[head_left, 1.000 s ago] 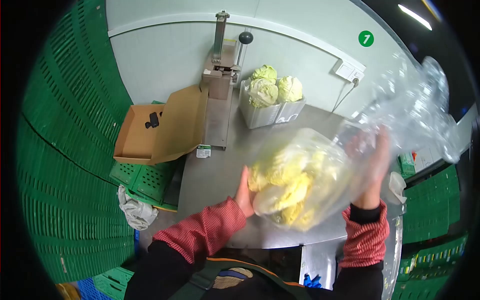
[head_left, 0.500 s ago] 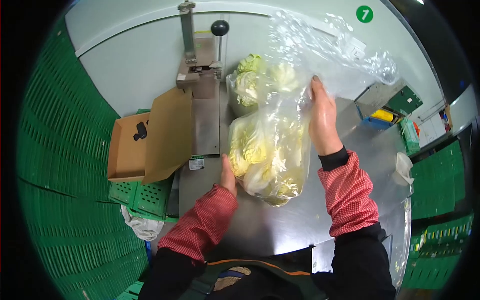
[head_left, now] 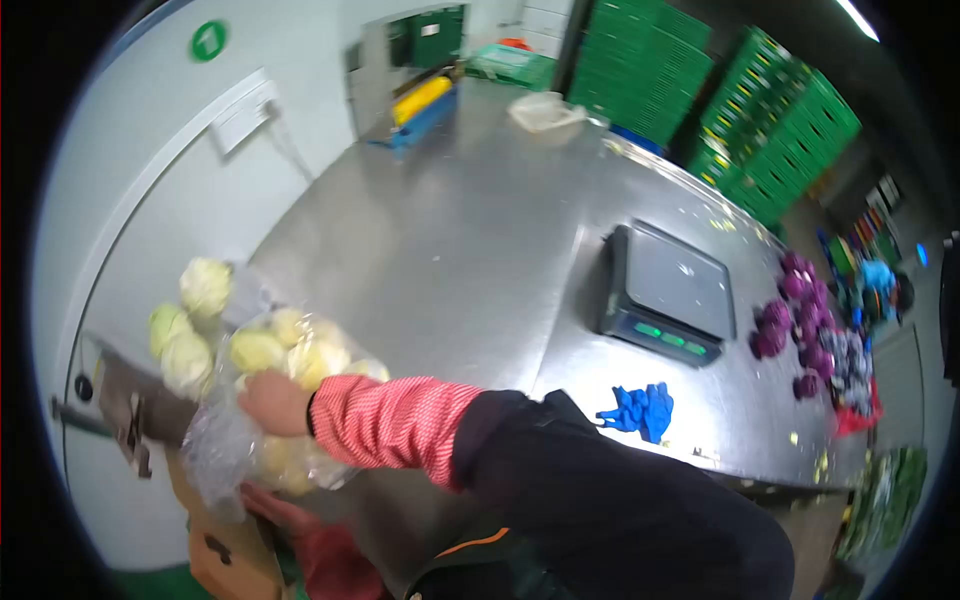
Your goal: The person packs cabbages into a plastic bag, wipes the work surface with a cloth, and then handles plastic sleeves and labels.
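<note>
A clear plastic bag (head_left: pixel 325 350) with pale yellow cabbages inside lies at the lower left. My right hand (head_left: pixel 275 403) is closed on the gathered upper part of the bag, its fingertips partly hidden. Below it, my left hand (head_left: pixel 280 512) holds the bag's near side, blurred and partly covered by the plastic. Loose film bunches to the left of both hands. Beyond the bag, pale green cabbages (head_left: pixel 186 362) sit near the wall.
A scale (head_left: pixel 670 290) stands on the steel table (head_left: pixel 450 230), with a blue glove (head_left: pixel 640 410) nearer me. Purple cabbages (head_left: pixel 770 328) lie at the right edge. Green crates (head_left: pixel 640 70) are stacked behind. A metal device (head_left: pixel 125 400) and cardboard box (head_left: pixel 235 560) are at left.
The view has swung right, bringing the scale, glove and purple cabbages into sight. My right hand has moved down onto the bag, and the raised film now lies bunched lower.
</note>
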`<state>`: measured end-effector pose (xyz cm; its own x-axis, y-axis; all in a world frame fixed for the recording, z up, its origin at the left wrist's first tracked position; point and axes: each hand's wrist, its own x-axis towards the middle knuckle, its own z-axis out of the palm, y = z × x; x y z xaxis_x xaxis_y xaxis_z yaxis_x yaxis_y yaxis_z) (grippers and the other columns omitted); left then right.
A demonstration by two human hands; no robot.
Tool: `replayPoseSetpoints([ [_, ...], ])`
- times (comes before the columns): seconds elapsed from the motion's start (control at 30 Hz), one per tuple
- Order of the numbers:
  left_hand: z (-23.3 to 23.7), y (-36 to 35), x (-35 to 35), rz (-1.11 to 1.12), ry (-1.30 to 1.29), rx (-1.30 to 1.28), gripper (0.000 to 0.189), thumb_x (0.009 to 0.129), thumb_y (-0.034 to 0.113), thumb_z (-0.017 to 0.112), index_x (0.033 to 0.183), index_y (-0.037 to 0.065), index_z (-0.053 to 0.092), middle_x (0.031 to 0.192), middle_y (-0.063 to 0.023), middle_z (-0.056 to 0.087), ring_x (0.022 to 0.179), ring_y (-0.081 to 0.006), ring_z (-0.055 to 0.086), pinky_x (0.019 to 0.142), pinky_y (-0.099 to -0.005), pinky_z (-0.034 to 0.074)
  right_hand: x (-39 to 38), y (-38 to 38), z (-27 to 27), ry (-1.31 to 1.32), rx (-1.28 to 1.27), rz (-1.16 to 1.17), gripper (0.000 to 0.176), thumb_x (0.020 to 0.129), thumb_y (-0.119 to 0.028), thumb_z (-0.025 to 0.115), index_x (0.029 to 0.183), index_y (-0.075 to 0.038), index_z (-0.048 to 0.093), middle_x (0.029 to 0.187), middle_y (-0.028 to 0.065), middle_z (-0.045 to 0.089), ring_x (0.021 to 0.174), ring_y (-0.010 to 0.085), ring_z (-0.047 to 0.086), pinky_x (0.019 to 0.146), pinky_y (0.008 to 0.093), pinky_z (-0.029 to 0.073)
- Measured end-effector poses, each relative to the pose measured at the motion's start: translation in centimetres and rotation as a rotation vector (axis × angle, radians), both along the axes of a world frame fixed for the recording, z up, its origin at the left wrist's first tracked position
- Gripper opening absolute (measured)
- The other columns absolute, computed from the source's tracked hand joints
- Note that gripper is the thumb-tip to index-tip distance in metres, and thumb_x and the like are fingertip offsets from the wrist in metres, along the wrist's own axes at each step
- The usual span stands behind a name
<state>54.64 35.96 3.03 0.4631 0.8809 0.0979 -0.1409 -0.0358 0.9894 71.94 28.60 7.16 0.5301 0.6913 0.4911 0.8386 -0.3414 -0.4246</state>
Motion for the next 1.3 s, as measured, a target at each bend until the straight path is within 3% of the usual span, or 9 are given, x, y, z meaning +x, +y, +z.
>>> replayPoseSetpoints([
  [0.07, -1.2, 1.9, 1.2, -0.020, 0.232, 0.399, 0.067, 0.099, 0.040, 0.051, 0.145, -0.005, 0.031, 0.147, -0.0236, 0.035, 0.133, -0.0331, 0.040, 0.111, -0.0438, 0.033, -1.2, -1.8, 2.5, 0.013, -0.027, 0.038, 0.020, 0.072, -0.015, 0.064, 0.089, -0.003, 0.066, 0.088, 0.0151, 0.062, 0.089, 0.0324, 0.060, 0.078, 0.0426, 0.046],
  [0.23, -3.6, 2.7, 2.7, -0.077, 0.459, 0.592, 0.064, 0.098, 0.037, 0.054, 0.142, -0.005, 0.036, 0.145, -0.0237, 0.039, 0.130, -0.0362, 0.042, 0.109, -0.0467, 0.035, -5.9, -16.2, 12.5, -0.209, 0.011, -0.006, 0.030, 0.075, -0.022, 0.068, 0.096, -0.002, 0.062, 0.099, 0.0107, 0.055, 0.103, 0.0302, 0.051, 0.085, 0.0413, 0.042],
  [0.5, -7.8, 1.8, -0.4, 0.100, 0.531, 1.033, 0.059, 0.095, 0.033, 0.059, 0.138, -0.004, 0.044, 0.141, -0.0239, 0.046, 0.126, -0.0413, 0.046, 0.105, -0.0514, 0.037, -15.1, -43.7, 0.9, 0.186, -0.027, -0.419, 0.022, 0.084, -0.026, 0.064, 0.090, -0.006, 0.058, 0.089, 0.0147, 0.057, 0.087, 0.0325, 0.059, 0.074, 0.0457, 0.049],
  [0.6, -7.7, -2.5, -1.1, 0.226, 0.215, 1.379, 0.089, 0.084, 0.035, 0.075, 0.146, -0.008, 0.028, 0.149, -0.0275, 0.032, 0.136, -0.0371, 0.036, 0.112, -0.0505, 0.028, -20.8, -52.7, -1.0, 0.289, 0.027, -0.644, 0.018, 0.084, -0.024, 0.063, 0.084, -0.006, 0.059, 0.079, 0.0136, 0.061, 0.078, 0.0339, 0.062, 0.069, 0.0458, 0.050],
  [0.67, -3.7, -12.1, -5.5, 0.063, 0.729, 1.326, 0.060, 0.099, 0.030, 0.055, 0.143, -0.006, 0.034, 0.142, -0.0244, 0.040, 0.130, -0.0343, 0.043, 0.111, -0.0430, 0.034, -25.0, -57.4, -1.4, 0.318, 0.061, -0.752, 0.016, 0.083, -0.022, 0.062, 0.081, -0.007, 0.059, 0.075, 0.0126, 0.061, 0.076, 0.0341, 0.062, 0.068, 0.0458, 0.050],
  [0.73, -0.7, -22.7, -4.9, -0.241, 0.061, 1.294, 0.053, 0.099, 0.022, 0.054, 0.141, -0.006, 0.036, 0.137, -0.0232, 0.045, 0.126, -0.0344, 0.046, 0.108, -0.0437, 0.036, -28.7, -61.5, -2.3, 0.280, 0.037, -0.864, 0.015, 0.082, -0.022, 0.063, 0.081, -0.008, 0.059, 0.074, 0.0109, 0.060, 0.074, 0.0328, 0.062, 0.066, 0.0452, 0.049],
  [0.87, 1.9, -37.7, -5.6, -0.966, 0.153, 0.741, 0.041, 0.098, 0.011, 0.053, 0.134, -0.004, 0.043, 0.127, -0.0185, 0.050, 0.114, -0.0253, 0.052, 0.098, -0.0367, 0.043, -34.5, -68.9, -4.1, 0.311, -0.250, -1.163, 0.015, 0.075, -0.018, 0.066, 0.082, -0.007, 0.060, 0.085, 0.0107, 0.059, 0.083, 0.0289, 0.059, 0.070, 0.0416, 0.046],
  [0.97, 2.2, -44.7, -5.5, -1.505, 0.205, 0.658, 0.030, 0.098, 0.005, 0.051, 0.126, -0.004, 0.051, 0.111, -0.0131, 0.057, 0.099, -0.0179, 0.056, 0.091, -0.0308, 0.045, -37.0, -72.8, -6.8, 0.301, -0.312, -1.292, 0.016, 0.074, -0.018, 0.065, 0.083, -0.006, 0.061, 0.086, 0.0114, 0.059, 0.085, 0.0297, 0.058, 0.072, 0.0425, 0.045],
  [1.3, 2.4, -55.8, -8.3, -2.185, 0.528, 0.612, 0.032, 0.097, 0.011, 0.054, 0.067, 0.002, 0.053, 0.058, -0.0017, 0.052, 0.055, -0.0103, 0.048, 0.052, -0.0271, 0.037, -47.9, -67.5, -8.2, 0.295, 0.253, -1.460, 0.026, 0.089, -0.029, 0.061, 0.079, -0.006, 0.057, 0.069, 0.0121, 0.061, 0.068, 0.0339, 0.062, 0.062, 0.0448, 0.050],
])
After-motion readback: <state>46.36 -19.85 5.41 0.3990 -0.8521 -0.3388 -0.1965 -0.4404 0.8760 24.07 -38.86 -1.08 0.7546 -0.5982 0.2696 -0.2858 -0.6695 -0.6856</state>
